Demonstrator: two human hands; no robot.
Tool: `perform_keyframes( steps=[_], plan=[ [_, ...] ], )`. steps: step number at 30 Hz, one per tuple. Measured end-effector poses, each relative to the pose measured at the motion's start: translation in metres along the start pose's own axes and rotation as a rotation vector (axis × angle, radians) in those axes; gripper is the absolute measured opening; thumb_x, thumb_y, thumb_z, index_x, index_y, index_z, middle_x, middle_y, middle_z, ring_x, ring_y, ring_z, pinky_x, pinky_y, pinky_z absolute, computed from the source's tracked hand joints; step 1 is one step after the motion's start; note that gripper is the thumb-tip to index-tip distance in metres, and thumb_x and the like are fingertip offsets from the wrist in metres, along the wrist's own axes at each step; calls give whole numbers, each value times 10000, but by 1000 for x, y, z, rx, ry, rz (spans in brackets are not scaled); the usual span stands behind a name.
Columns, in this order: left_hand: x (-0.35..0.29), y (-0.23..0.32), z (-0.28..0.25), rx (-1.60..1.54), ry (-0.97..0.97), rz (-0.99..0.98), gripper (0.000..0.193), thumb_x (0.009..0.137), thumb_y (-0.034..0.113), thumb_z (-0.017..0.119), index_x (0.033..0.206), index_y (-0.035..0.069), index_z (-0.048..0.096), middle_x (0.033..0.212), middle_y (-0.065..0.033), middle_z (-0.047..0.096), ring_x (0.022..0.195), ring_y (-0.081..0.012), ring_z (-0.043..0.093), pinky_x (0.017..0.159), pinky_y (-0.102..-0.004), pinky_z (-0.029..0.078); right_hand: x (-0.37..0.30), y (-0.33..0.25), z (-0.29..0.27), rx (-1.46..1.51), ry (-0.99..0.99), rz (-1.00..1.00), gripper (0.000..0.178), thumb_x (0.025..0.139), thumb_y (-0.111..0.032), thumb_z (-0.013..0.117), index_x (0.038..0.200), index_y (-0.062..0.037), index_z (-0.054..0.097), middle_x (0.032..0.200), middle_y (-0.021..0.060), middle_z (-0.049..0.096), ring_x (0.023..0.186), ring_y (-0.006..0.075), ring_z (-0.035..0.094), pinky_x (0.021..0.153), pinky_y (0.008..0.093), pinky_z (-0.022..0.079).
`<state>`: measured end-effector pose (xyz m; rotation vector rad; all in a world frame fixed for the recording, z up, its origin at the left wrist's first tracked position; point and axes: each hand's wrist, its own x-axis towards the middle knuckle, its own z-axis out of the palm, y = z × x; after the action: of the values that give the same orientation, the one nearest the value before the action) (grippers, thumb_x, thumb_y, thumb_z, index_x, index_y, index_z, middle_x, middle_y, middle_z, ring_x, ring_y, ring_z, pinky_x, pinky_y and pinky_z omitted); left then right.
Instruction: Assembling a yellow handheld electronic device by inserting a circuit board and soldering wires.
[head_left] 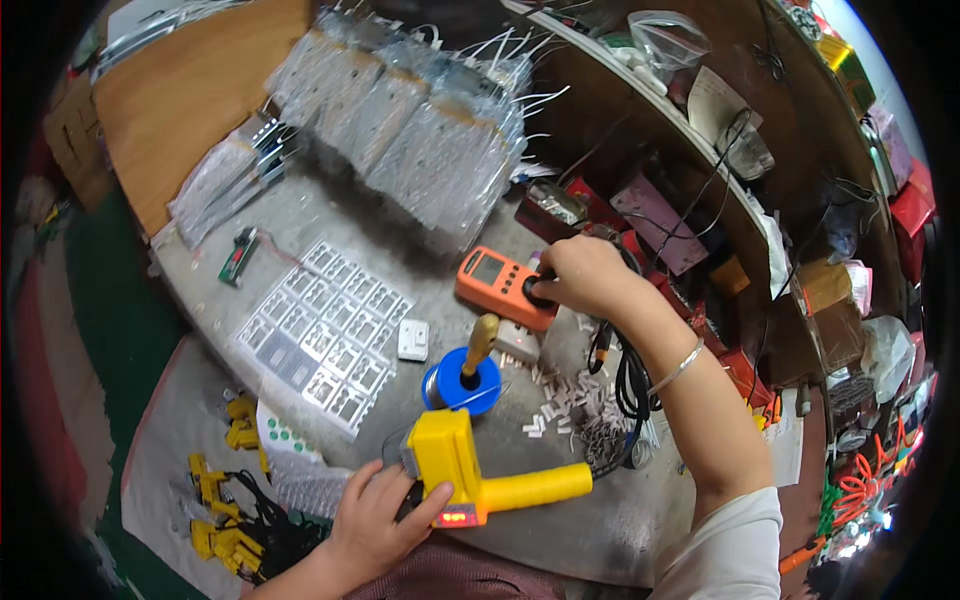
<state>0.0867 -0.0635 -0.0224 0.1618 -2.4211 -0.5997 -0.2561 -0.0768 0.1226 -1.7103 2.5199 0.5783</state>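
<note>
My left hand (378, 522) is closed round the body of a yellow handheld device (447, 455), thumb on its near side. The device has a lit red display and a handle pointing right, with a black cable (632, 385) from the handle's end. Further off, the fingers of my right hand (590, 272) pinch the dark round dial of an orange multimeter (508, 289), which lies face up on the table. Between the two stands a blue spool of wire (468, 385) with a brown-tipped tool upright in its hole. A small white square part (413, 340) lies left of it.
A white panel of square cut-outs (325, 330) lies left of centre. Bubble-wrapped packages (400, 120) with white wires are stacked at the back. Small pale pieces (575, 400) are scattered near the cable. More yellow devices (225, 530) sit at lower left; cluttered boxes (660, 220) line the right.
</note>
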Motion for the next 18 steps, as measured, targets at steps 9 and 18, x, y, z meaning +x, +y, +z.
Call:
perform_keyframes(
  steps=[9, 18],
  plan=[
    [-1, -7, 9, 2, 35, 54, 675, 724, 229, 799, 1311, 43, 523, 1185, -215, 556, 1053, -423, 546, 929, -529, 443, 9, 1, 2, 21, -12, -20, 291, 797, -337, 689, 858, -54, 719, 746, 166, 675, 765, 339, 670, 700, 433, 528],
    [-8, 12, 0, -67, 75, -101, 723, 716, 310, 820, 1321, 64, 509, 1179, -197, 540, 1068, -400, 539, 875, -498, 452, 6, -1, 1, 23, -8, -10, 289, 802, -334, 691, 875, -58, 727, 770, 167, 682, 779, 341, 672, 714, 431, 529]
  ],
)
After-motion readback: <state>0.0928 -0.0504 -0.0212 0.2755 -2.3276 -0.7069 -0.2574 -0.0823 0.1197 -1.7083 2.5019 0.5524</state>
